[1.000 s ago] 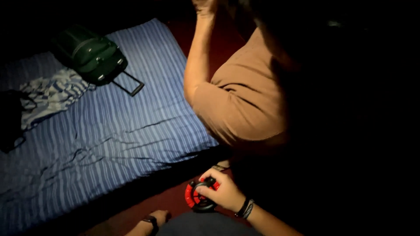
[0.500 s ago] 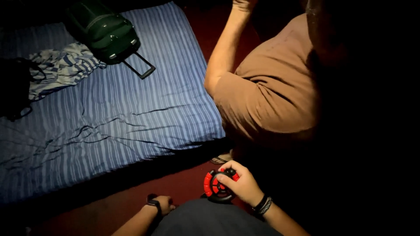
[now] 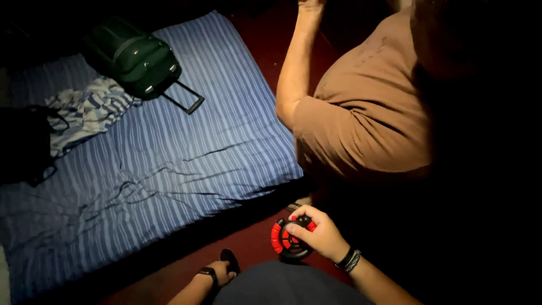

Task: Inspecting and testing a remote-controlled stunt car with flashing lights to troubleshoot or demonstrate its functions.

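My right hand grips a small round red and black gadget low in the head view, above the dark red floor. My left hand is at the bottom edge with a dark band on the wrist. It touches a small dark object, and whether it holds it is unclear. A dark rounded shape at the bottom edge partly hides both forearms.
A mattress with a blue striped sheet fills the left. On it lie a dark green suitcase with its handle out, crumpled cloth and a black bag. Another person in a brown shirt bends over at right, arm stretched up.
The view has shifted, so the mattress, suitcase and other person sit further right and lower. My right hand keeps its grip on the gadget. My left hand shows more.
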